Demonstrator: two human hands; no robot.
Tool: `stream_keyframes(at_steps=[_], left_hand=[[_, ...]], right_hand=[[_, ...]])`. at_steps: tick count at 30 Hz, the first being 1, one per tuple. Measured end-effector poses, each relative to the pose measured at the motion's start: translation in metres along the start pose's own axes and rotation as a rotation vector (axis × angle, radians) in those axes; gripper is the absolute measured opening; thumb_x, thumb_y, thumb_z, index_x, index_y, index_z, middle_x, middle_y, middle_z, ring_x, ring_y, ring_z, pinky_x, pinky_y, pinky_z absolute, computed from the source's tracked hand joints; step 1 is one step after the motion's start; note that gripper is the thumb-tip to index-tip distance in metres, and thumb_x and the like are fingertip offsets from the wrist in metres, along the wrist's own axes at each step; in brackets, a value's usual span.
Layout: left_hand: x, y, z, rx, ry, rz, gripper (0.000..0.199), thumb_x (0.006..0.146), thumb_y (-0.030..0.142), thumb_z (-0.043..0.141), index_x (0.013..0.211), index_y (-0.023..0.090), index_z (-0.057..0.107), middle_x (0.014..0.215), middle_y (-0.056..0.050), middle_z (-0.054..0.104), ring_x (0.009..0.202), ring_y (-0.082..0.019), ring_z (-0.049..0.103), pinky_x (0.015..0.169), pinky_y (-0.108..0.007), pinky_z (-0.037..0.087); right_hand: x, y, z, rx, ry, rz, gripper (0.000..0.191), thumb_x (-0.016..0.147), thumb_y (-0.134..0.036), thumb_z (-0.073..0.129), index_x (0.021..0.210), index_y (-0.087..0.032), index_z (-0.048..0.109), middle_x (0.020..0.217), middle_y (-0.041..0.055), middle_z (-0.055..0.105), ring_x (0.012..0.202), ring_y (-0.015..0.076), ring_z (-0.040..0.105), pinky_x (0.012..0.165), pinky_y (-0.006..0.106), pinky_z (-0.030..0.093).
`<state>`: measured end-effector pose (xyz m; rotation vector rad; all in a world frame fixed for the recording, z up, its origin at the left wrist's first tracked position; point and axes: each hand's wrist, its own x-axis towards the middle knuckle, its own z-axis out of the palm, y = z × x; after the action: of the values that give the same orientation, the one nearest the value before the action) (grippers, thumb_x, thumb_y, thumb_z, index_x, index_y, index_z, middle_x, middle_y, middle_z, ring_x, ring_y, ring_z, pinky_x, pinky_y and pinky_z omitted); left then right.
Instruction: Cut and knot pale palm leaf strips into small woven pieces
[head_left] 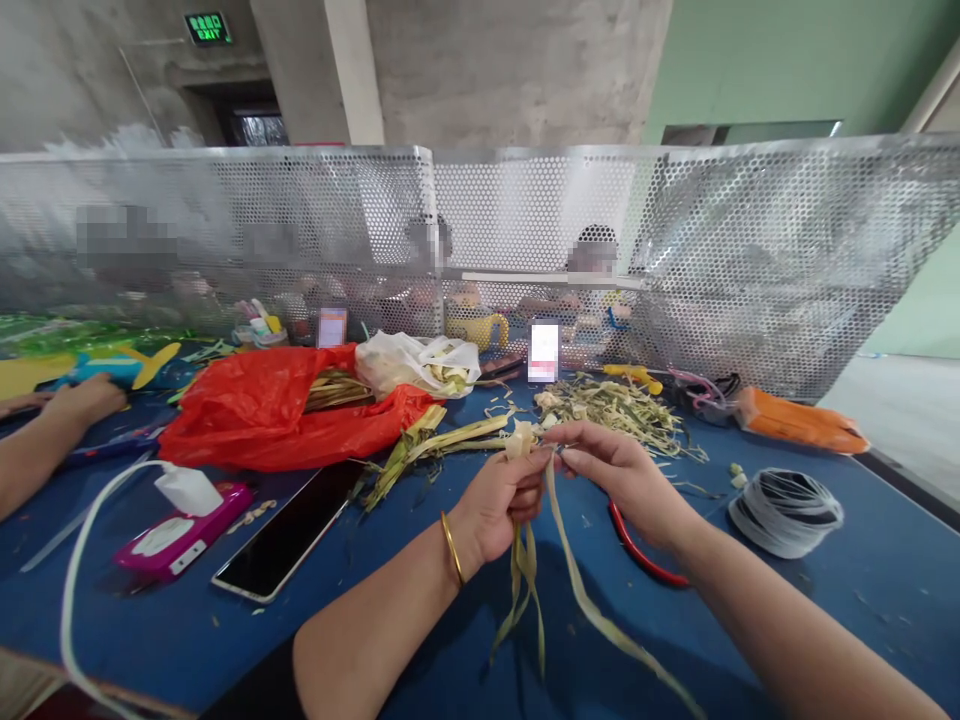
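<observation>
My left hand (pixel 501 498), with a gold bangle on its wrist, is closed round a small bundle of pale dried leaf strips (pixel 520 438). Loose ends of the bundle hang below the fist. A long strip (pixel 581 580) runs from between the hands down to the table's front. With thumb and forefinger my right hand (pixel 630 485) pinches close to the bundle's top; exactly what sits in the pinch is too small to make out. Below the right wrist shows a red curved handle (pixel 645 555) of a tool, partly hidden.
Shredded strips (pixel 630 410) and longer dried leaves (pixel 405 455) lie beyond my hands. Leftward are a red plastic bag (pixel 247 410), a phone (pixel 289 535) and a purple power strip (pixel 184 535). A wire coil (pixel 786 512) sits right. Another person's hand (pixel 82 405) works far left.
</observation>
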<state>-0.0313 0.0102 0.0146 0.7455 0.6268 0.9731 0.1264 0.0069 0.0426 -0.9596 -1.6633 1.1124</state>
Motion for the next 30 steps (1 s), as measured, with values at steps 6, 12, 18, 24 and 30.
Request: stream_keyframes(at_steps=[6,12,18,24,30], left_hand=[[-0.001,0.002,-0.002,-0.072,-0.124,-0.154,0.031,0.065,0.031,0.078,0.070,0.014,0.052,0.045,0.014,0.018,0.039,-0.001,0.004,0.036,-0.015,0.006],[-0.002,0.000,-0.004,-0.061,-0.159,-0.197,0.026,0.069,0.029,0.073,0.072,0.014,0.053,0.047,0.013,0.016,0.040,-0.001,0.004,0.037,-0.016,0.005],[-0.004,0.000,0.003,-0.034,-0.183,-0.166,0.024,0.072,0.036,0.066,0.073,0.016,0.052,0.049,0.010,0.026,0.039,-0.003,0.013,0.038,-0.018,0.011],[-0.005,-0.006,0.007,0.123,-0.058,-0.111,0.041,0.076,0.057,0.057,0.076,0.016,0.056,0.051,0.008,0.036,0.038,-0.003,0.018,0.039,-0.020,0.009],[-0.005,-0.008,0.006,0.171,-0.052,-0.136,0.040,0.078,0.056,0.056,0.072,0.017,0.053,0.056,0.007,0.041,0.040,-0.003,0.022,0.040,-0.021,0.009]], right_hand=[[0.001,0.003,0.003,0.169,0.036,0.050,0.013,0.072,-0.029,0.071,0.081,-0.019,0.068,0.072,-0.0004,0.068,0.070,0.0131,0.061,0.070,0.027,0.048],[0.002,0.009,0.006,0.088,0.112,-0.030,0.013,0.077,-0.029,0.066,0.074,-0.018,0.061,0.061,-0.0024,0.061,0.059,0.0112,0.055,0.061,0.024,0.045],[-0.002,-0.007,-0.005,-0.458,0.167,-0.250,0.011,0.085,-0.018,0.053,0.076,-0.020,0.058,0.066,-0.0023,0.060,0.063,0.0117,0.056,0.061,0.023,0.043],[-0.008,-0.022,-0.011,-0.697,0.055,-0.362,0.009,0.086,-0.015,0.051,0.082,-0.021,0.057,0.077,-0.0003,0.064,0.070,0.0123,0.060,0.064,0.023,0.045],[-0.008,-0.010,-0.004,-0.793,0.148,-0.400,0.022,0.088,-0.019,0.049,0.107,-0.022,0.059,0.087,0.0037,0.069,0.082,0.0182,0.065,0.073,0.029,0.049]])
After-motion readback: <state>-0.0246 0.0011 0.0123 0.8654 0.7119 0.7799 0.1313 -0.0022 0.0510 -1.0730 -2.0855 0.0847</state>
